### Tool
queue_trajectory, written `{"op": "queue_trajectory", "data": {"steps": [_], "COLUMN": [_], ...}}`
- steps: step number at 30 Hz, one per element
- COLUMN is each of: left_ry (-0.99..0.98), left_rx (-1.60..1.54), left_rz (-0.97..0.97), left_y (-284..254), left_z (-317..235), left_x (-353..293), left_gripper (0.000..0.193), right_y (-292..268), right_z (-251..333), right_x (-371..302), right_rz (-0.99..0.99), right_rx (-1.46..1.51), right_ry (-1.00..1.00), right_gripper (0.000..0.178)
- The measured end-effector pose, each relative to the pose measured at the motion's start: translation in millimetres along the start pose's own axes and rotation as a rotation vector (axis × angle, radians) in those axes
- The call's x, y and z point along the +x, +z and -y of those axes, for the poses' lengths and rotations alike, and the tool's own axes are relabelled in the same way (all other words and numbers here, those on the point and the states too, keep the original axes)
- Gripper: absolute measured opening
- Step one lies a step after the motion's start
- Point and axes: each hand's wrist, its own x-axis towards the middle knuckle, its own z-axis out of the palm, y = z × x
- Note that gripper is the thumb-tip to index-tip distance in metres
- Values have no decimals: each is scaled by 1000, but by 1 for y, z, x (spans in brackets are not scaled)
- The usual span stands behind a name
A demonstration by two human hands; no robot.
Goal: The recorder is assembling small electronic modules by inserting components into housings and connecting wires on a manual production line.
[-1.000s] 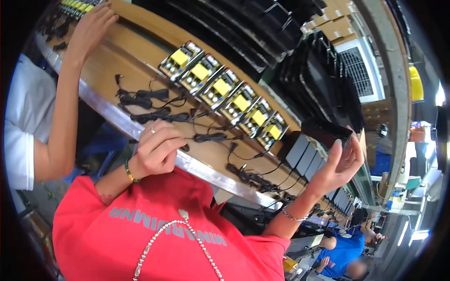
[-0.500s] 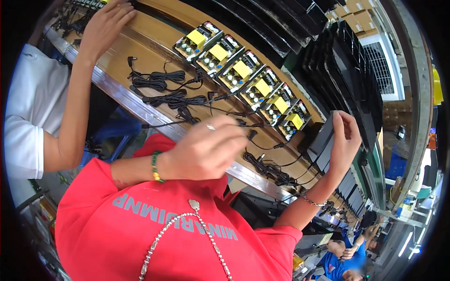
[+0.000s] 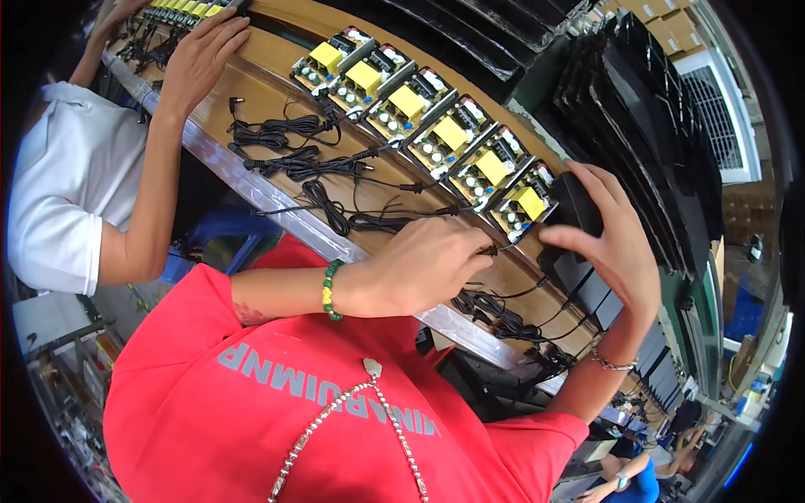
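A row of several open circuit boards (image 3: 451,134) with yellow transformers lies along the bench, black cables trailing from them. My left hand (image 3: 423,264) is closed near the lower boards, pinching a black cable (image 3: 490,250) beside its fingertips. To the right, my right hand (image 3: 620,243) has its thumb and fingers spread around a black plastic case (image 3: 579,208) by the last board. Whether its fingertips press on the case cannot be made out. Coiled black cables (image 3: 285,134) rest on the near side of the boards.
Black trays (image 3: 625,126) are stacked beyond the bench at the right. More dark cases (image 3: 662,369) line the bench at lower right. At the left, a co-worker's hand (image 3: 205,59) rests on the bench, with more boards (image 3: 180,10) behind it. The bench's near edge (image 3: 310,230) is plastic-covered.
My left hand has moved right and down to a cable near the last board. My right hand has gone from pinched fingers to a spread around the black case. The view has shifted slightly.
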Motion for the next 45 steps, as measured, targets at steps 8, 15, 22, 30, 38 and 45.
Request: {"op": "queue_trajectory", "data": {"steps": [8,15,22,30,38,45], "left_ry": [-325,-129,5,39,-528,-395], "left_rx": [-395,-204,4,65,-510,-382], "left_rz": [228,73,-122,-320,-125,-277], "left_y": [-13,4,18,35,18,34], "left_z": [-2,0,-1,-1,-28,-26], "left_x": [4,0,-4,0,13,10], "left_gripper": [24,24,15,14,18,24], "right_y": [-35,-2,39,50,57,57], "right_z": [-11,-15,0,5,3,0], "right_x": [-4,7,14,14,14,11], "right_rz": [391,50,-288,-291,-348,-363], "right_rx": [122,142,222,230,193,195], "right_ry": [-170,-152,-85,27,31,23], "right_gripper": [100,83,66,64,62,61]}}
